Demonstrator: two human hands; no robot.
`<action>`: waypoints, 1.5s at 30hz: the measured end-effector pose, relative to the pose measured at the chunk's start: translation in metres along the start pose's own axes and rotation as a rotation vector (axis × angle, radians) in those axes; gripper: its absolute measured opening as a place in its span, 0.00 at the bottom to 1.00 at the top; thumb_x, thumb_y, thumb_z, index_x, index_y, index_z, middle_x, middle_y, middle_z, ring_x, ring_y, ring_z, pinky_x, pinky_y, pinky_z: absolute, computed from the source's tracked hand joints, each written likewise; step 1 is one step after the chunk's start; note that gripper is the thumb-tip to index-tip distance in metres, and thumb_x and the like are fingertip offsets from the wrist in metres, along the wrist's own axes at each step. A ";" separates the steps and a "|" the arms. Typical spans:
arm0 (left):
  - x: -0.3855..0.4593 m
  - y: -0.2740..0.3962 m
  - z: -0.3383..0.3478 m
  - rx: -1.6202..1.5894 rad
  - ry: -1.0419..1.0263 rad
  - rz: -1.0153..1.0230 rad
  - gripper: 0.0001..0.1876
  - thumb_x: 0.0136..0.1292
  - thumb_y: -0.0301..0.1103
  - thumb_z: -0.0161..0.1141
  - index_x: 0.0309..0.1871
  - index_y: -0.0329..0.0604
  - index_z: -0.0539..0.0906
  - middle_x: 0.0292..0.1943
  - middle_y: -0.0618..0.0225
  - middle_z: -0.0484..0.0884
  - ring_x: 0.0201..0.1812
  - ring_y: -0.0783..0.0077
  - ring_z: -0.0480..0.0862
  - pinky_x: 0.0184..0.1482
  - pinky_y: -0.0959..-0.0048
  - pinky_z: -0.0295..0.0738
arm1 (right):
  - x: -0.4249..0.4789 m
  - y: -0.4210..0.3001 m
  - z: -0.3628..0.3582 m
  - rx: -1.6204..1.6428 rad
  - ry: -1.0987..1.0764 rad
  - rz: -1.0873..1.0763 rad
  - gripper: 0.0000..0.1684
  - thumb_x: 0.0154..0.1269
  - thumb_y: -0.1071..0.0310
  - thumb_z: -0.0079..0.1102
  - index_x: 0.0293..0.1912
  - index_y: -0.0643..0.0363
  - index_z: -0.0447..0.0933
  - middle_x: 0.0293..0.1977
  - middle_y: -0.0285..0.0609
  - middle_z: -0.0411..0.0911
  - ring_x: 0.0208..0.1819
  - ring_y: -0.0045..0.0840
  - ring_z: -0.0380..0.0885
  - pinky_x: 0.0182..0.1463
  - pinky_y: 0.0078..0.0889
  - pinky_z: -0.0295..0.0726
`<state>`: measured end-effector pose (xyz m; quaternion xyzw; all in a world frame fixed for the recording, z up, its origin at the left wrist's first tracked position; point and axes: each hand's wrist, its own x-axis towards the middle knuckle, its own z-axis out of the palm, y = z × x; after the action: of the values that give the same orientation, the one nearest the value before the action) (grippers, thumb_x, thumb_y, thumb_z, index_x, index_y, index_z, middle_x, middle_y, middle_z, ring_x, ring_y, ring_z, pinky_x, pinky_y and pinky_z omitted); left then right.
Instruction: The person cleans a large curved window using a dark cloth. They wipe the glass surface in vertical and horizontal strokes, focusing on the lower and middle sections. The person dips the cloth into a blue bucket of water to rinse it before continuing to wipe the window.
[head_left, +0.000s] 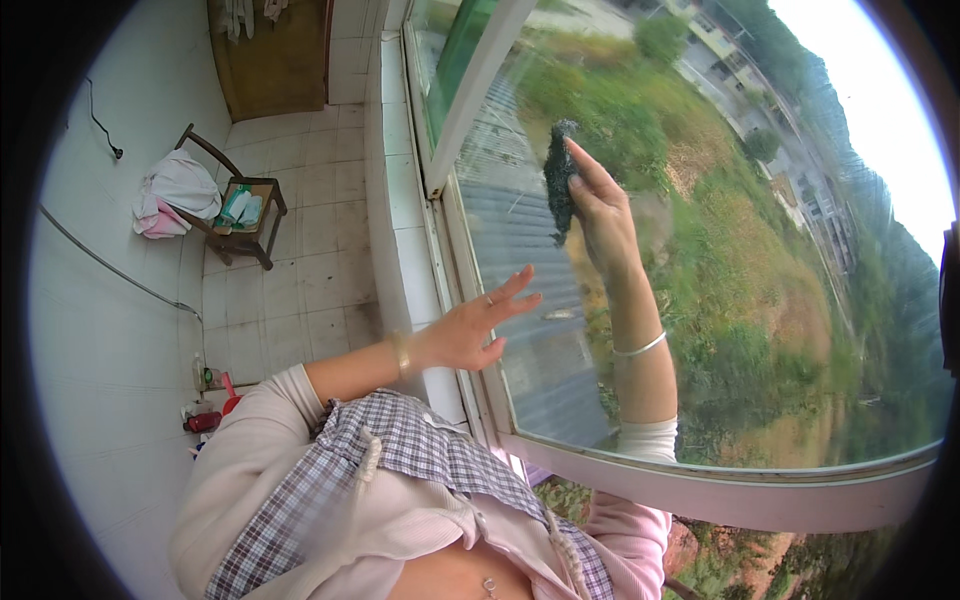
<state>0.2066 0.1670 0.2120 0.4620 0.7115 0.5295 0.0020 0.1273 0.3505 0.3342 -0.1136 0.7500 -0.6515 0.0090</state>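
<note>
Seen through the window glass (705, 315), my right hand (606, 214) is on the outer side of the pane. It grips a dark scrubbing cloth (559, 180), pressed along the glass with the index finger stretched over it. My right arm passes around the pane's near edge, below the white window frame (720, 484). My left hand (487, 322) is indoors, fingers spread and holding nothing, in front of the glass by the frame's side bar. Whether its fingertips touch the pane, I cannot tell.
A wooden chair (259, 217) with green packets (240, 206) and white and pink cloth (180, 191) stands by the tiled wall. Bottles and a red item (231, 394) sit low at the left. The tiled sill (409, 206) runs beside the window. A brown door (270, 67) is beyond.
</note>
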 end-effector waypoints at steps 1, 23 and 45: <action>0.001 0.000 0.003 0.014 0.016 0.031 0.42 0.52 0.18 0.54 0.75 0.50 0.61 0.82 0.60 0.41 0.78 0.56 0.55 0.65 0.67 0.73 | -0.001 -0.006 0.002 0.015 0.010 0.003 0.26 0.73 0.76 0.49 0.68 0.61 0.70 0.51 0.41 0.80 0.49 0.20 0.77 0.54 0.23 0.76; -0.001 0.005 0.001 -0.007 -0.045 -0.008 0.49 0.51 0.14 0.53 0.79 0.55 0.53 0.82 0.60 0.40 0.78 0.54 0.56 0.60 0.66 0.77 | 0.003 0.061 0.009 0.105 -0.034 0.097 0.33 0.68 0.71 0.51 0.72 0.55 0.65 0.65 0.50 0.72 0.68 0.33 0.68 0.70 0.34 0.65; -0.003 0.008 0.000 0.013 -0.026 -0.020 0.45 0.52 0.15 0.52 0.77 0.54 0.59 0.82 0.65 0.40 0.77 0.56 0.59 0.57 0.65 0.78 | -0.007 0.018 0.009 0.157 0.064 0.119 0.29 0.67 0.78 0.45 0.67 0.63 0.71 0.52 0.38 0.79 0.47 0.18 0.74 0.52 0.20 0.71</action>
<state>0.2142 0.1652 0.2165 0.4616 0.7195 0.5187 0.0136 0.1323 0.3447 0.3140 -0.0468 0.7019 -0.7099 0.0326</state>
